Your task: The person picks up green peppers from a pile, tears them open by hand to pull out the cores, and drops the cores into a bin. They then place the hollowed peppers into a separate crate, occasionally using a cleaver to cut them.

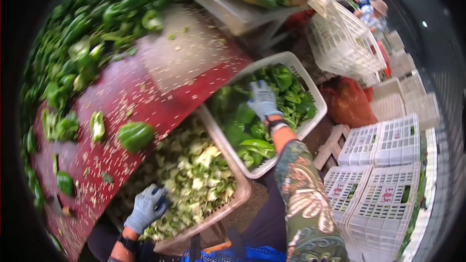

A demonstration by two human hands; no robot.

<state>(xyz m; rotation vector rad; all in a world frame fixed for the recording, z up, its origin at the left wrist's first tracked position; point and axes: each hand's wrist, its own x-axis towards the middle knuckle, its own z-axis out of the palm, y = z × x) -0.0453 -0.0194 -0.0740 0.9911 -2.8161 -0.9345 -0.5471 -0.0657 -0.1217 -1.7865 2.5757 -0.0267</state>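
My right hand, in a grey-blue glove, reaches over a white crate of green bell pepper pieces. Its fingers are spread, and I see nothing held in them. Below and to the left, my left hand, in a matching glove with dark blue fingertips, hovers at the edge of a second crate full of pale pepper cores and seeds. Those fingers are loosely bent and apart, with no object visible between them. A whole green pepper lies on the red tabletop nearby.
Green peppers heap along the table's far left, with seeds scattered across it. A knife lies near its lower left edge. White crates are stacked at right, near a red mesh bag. Another person is in the background.
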